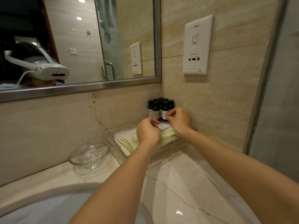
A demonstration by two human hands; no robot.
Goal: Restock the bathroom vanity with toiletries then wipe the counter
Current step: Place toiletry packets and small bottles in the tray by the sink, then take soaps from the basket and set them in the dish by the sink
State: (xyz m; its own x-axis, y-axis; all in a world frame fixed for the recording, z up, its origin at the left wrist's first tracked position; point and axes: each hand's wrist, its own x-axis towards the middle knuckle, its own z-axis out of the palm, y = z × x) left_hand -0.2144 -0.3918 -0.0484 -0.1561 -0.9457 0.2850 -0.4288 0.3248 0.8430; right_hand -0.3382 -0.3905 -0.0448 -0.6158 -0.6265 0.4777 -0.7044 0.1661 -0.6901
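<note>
A clear acrylic tray (113,143) sits in the counter's back right corner and holds flat pale green and white toiletry packets (127,143). Several small dark bottles (156,110) with black caps and pale labels stand clustered behind it against the corner. My left hand (148,131) hovers over the tray, fingers pinched on a small white packet (162,126). My right hand (178,119) is just to the right, fingertips pinched at the same packet's other end, close to the front bottles. Both hands hide the tray's back part.
A clear glass bowl (89,153) rests left of the tray on the marble counter (178,183). The white sink basin (48,207) curves at the lower left. A mirror (80,46) hangs above, a wall socket plate (197,46) is at right, with a glass shower partition (278,94) beyond.
</note>
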